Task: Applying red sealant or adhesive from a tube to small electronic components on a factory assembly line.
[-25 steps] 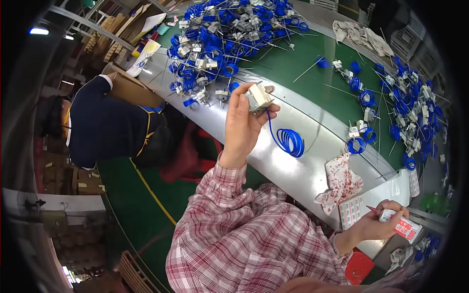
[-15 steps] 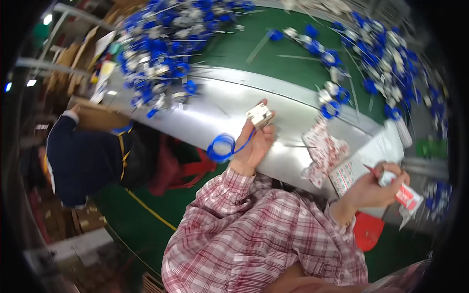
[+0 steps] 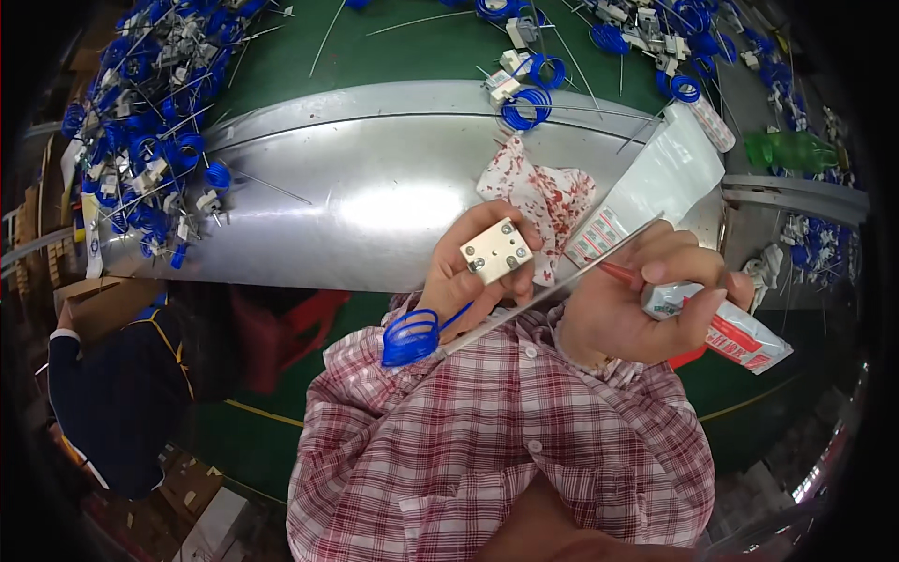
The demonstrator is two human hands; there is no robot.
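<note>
In my left hand [image 3: 451, 283] is a small cream block [image 3: 487, 255] with metal screws at its corners, pinched between thumb and fingers. A blue coil of thin tubing [image 3: 410, 341] hangs from it beside the wrist. A thin metal rod [image 3: 524, 309] slants from near the coil up across my right hand; I cannot tell how it is attached. My right hand [image 3: 613, 318] is closed round a silver, white and red squeeze tube [image 3: 744, 342]. The tube's red pointed nozzle [image 3: 615, 272] points toward the block, apart from it.
Before me runs a metal ledge [image 3: 375, 178] along a green surface [image 3: 403, 56]. Blue-coiled parts lie heaped at left [image 3: 154, 122] and far right. A red-stained cloth [image 3: 538, 187] lies beside a white plastic bag [image 3: 660, 173]. At left, a co-worker [image 3: 117, 393] holds a cardboard box [image 3: 112, 304].
My right hand has brought the tube leftward, nearer the block. The block's screwed face now shows plainly, and the metal rod has come into clear sight. The whole view has shifted.
</note>
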